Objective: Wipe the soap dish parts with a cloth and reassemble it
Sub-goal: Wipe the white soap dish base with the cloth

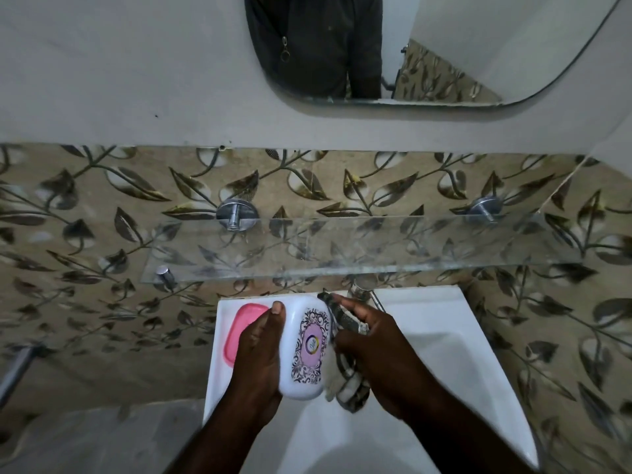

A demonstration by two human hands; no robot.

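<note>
I hold the white soap dish lid (pixel 302 350) over the left part of the white sink (pixel 478 354), its long side running away from me and its decorated top facing up. My left hand (pixel 254 357) wraps it from the left, the thumb (pixel 277 311) pressed on its far end and the other fingers curled out of sight underneath, so the grip is closed on the lid. My right hand (pixel 379 354) is bunched around a patterned cloth (pixel 349 367), fingers pressed together on it, and holds it against the right edge of the lid; one end of the cloth pokes out past my fingertips toward the tap (pixel 367 292), the rest hangs below my palm. The cloth and my right hand cover the lid's right rim. Just left of my left hand, on the sink's flat ledge, lies the pink soap dish part (pixel 239 328), partly hidden by my knuckles. Above the sink runs a glass shelf (pixel 342 248) on metal pegs, against leaf-patterned tiles (pixel 102 200), and higher up a mirror (pixel 427 63) on the plain wall. The lid is glossy white with rounded corners, and carries a lilac oval label ringed by dark scrollwork.
</note>
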